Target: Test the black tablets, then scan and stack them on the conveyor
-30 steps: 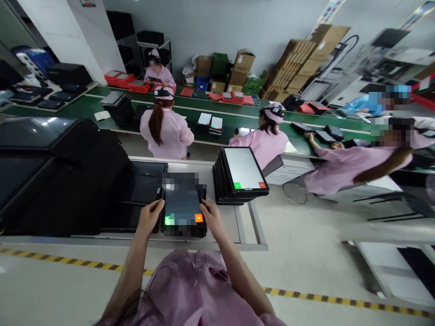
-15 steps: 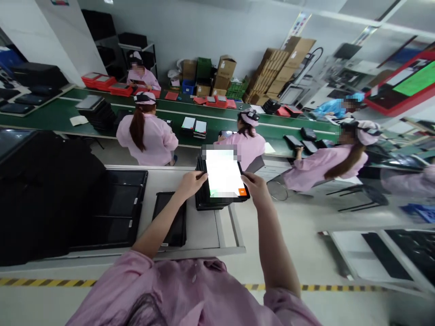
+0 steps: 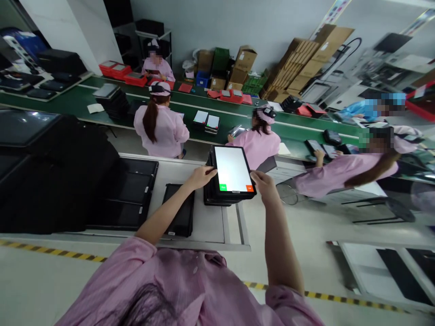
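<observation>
A tablet (image 3: 233, 170) with a lit white screen, a green button and an orange button lies on top of a stack of tablets (image 3: 212, 197) on the grey table (image 3: 207, 222). My left hand (image 3: 202, 175) grips its left edge with curled fingers. At the right lower corner my right hand (image 3: 263, 185) is closed on it. A dark tablet (image 3: 180, 215) lies flat on the table to the left of the stack.
Black trays (image 3: 129, 194) and a large black machine (image 3: 50, 172) fill the table's left side. Beyond it, several people in pink coats work at a green conveyor line (image 3: 84, 106) holding tablets and red trays. Cardboard boxes (image 3: 299, 68) are piled at the back wall.
I lifted the lit tablet from in front of me and carried it right onto the stack. Both hands stayed on it. A dark tablet remains where it was.
</observation>
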`<state>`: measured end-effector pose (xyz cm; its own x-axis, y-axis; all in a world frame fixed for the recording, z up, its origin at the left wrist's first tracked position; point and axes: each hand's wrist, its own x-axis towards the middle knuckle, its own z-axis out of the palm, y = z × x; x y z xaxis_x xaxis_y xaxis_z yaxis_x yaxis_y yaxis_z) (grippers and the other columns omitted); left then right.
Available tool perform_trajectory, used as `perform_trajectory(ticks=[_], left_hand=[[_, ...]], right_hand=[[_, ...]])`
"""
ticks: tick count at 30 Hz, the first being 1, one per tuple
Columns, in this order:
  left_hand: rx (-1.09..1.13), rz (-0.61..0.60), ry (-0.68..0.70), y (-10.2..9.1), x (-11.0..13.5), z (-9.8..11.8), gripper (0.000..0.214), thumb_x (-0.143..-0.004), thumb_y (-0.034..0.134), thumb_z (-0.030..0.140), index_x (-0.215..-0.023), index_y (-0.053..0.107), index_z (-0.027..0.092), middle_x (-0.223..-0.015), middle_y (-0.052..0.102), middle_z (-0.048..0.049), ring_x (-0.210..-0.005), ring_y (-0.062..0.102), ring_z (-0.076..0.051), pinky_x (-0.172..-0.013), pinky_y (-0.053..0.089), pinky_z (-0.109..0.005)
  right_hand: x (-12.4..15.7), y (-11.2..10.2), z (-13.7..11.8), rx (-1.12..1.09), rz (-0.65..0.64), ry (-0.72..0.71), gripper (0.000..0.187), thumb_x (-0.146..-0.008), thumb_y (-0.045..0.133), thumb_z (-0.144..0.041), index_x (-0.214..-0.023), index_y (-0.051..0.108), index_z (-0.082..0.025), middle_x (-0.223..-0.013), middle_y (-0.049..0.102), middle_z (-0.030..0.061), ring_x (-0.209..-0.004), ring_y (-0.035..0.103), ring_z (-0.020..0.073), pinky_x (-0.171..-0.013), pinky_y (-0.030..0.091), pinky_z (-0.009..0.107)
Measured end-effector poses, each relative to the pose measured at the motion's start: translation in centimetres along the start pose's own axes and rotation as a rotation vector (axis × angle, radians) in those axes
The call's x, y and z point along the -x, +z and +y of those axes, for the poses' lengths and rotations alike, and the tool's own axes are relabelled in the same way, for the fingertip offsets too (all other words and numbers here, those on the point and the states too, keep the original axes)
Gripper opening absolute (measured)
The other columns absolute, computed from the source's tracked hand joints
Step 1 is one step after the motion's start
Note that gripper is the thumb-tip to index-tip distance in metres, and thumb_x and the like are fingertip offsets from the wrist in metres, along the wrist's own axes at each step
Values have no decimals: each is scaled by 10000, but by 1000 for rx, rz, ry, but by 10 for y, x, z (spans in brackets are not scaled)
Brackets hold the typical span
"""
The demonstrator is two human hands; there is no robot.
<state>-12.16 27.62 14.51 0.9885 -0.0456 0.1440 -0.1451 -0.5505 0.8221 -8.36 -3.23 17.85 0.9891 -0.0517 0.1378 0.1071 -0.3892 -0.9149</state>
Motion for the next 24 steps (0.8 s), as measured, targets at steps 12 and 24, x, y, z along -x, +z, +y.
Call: perform_trajectory(ticks=[12,24], left_hand=[[-625,-140,-205,39,60,-106,429,-1084,576,396,-1305,798,104,-1358,776,-235,-1325,697,-355,-1133,513,-481],[-677,-220,-202,38,45,-102,431,-1077,538,308,-1319,782,49,-1311,784,-282,-1229,753,-376,-1035,556,-478]], right_hand=[[235,172,85,-113,-9,113,376,-921,594,-530,-1050,781,-231,-842,765,71,-720,690,257,-703,581,407],[251,227,125,38,41,86,405,-922,497,-474,-1016,780,-201,-1051,821,146,-1012,742,301,-978,584,460]])
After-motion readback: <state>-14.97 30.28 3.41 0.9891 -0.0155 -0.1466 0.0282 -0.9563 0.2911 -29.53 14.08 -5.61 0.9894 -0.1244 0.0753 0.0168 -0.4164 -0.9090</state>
